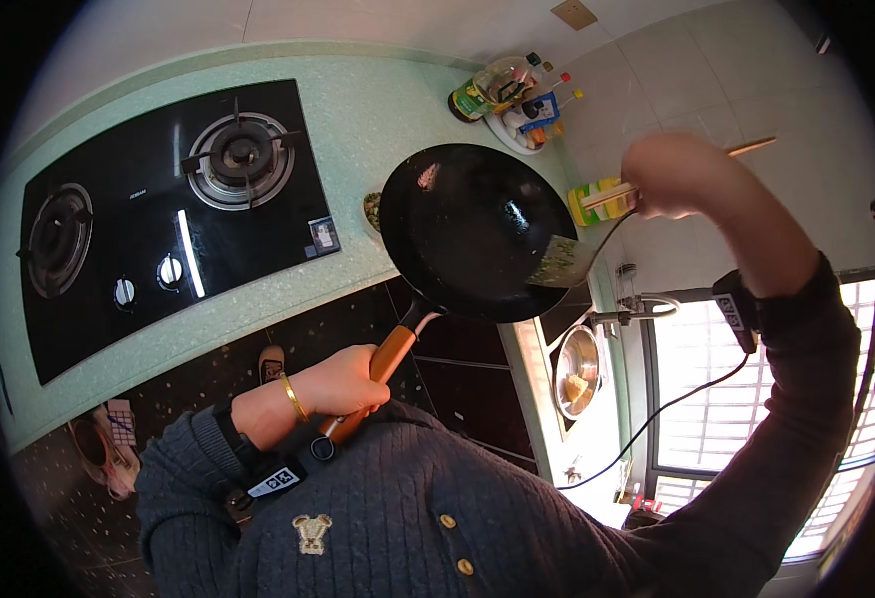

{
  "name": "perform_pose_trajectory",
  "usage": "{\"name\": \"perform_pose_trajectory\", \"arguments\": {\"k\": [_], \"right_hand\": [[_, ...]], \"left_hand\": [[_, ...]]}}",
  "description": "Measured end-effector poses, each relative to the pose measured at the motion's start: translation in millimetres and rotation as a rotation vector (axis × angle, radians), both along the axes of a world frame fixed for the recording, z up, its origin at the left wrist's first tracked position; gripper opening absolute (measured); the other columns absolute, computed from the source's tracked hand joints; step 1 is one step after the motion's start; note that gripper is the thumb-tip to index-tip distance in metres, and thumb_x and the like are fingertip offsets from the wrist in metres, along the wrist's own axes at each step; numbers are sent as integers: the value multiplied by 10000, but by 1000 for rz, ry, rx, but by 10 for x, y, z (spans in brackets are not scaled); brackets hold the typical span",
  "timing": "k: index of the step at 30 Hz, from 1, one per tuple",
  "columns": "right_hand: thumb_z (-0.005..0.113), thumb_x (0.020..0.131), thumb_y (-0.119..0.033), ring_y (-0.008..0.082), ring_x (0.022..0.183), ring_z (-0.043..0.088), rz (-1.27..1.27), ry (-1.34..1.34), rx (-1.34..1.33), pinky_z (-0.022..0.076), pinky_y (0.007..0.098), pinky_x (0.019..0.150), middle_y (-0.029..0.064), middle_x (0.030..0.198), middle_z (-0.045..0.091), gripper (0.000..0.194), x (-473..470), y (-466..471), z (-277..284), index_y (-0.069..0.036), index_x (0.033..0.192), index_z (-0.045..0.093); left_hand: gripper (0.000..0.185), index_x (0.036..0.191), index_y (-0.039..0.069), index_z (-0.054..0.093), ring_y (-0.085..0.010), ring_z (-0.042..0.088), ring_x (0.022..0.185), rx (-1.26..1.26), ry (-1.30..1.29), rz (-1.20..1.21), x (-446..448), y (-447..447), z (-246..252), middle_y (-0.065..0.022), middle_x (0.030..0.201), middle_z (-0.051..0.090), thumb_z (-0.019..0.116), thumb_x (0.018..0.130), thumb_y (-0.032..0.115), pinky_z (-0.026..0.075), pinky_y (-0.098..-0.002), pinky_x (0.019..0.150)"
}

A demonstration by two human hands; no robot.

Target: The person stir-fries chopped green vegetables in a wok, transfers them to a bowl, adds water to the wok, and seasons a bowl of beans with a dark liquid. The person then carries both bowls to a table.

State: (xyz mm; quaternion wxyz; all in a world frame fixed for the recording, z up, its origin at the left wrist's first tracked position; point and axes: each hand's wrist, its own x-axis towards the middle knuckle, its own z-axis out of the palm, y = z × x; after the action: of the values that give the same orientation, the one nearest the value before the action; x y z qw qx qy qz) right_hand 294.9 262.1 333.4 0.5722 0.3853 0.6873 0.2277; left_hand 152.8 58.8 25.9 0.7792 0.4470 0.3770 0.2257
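Note:
My left hand (pixel 347 380) is closed around the wooden handle of a black wok (pixel 475 224), which is held tilted off the stove, above the counter's corner. A small pinkish scrap of food (pixel 428 177) clings inside the wok near its far edge. My right hand (pixel 661 176), blurred, is raised to the right of the wok, gripping a metal spatula (pixel 561 261) and a pair of wooden chopsticks (pixel 753 146). Bits of green food stick to the spatula's blade, which lies over the wok's right edge. A bowl of chopped green food (pixel 371 212) is partly hidden behind the wok.
A black two-burner gas stove (pixel 153 217) is set into the pale green counter (pixel 362 97). An oil bottle (pixel 482 90) and a white plate with seasonings (pixel 512 136) stand near the wall. At right are a metal basin (pixel 578 371) holding a yellow item and a faucet (pixel 635 310).

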Motion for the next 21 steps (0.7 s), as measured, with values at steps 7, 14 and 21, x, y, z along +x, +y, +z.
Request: {"name": "perform_pose_trajectory", "arguments": {"k": [7, 14, 21], "right_hand": [[657, 784, -174, 318, 768, 628, 41, 457, -27, 492, 437, 685, 125, 776, 644, 172, 462, 186, -618, -128, 947, 689], [676, 784, -187, 217, 679, 633, -208, 458, -136, 490, 358, 627, 82, 725, 650, 180, 280, 243, -237, -96, 939, 696], [671, 789, -141, 125, 658, 628, -529, 616, -182, 483, 282, 573, 51, 750, 666, 174, 446, 301, -501, -65, 942, 698]], "left_hand": [[186, 857, 0, 479, -156, 571, 549, -45, -154, -60, 15, 12, -30, -77, 661, 556, 596, 718, 41, 464, -268, 517], [183, 872, -18, 498, -154, 590, 573, -39, -192, -98, 22, 80, -76, -87, 677, 592, 585, 732, 62, 474, -274, 534], [184, 871, -23, 505, -150, 586, 573, -58, -225, -112, 73, 84, -102, -86, 682, 592, 585, 732, 68, 474, -272, 541]]}}
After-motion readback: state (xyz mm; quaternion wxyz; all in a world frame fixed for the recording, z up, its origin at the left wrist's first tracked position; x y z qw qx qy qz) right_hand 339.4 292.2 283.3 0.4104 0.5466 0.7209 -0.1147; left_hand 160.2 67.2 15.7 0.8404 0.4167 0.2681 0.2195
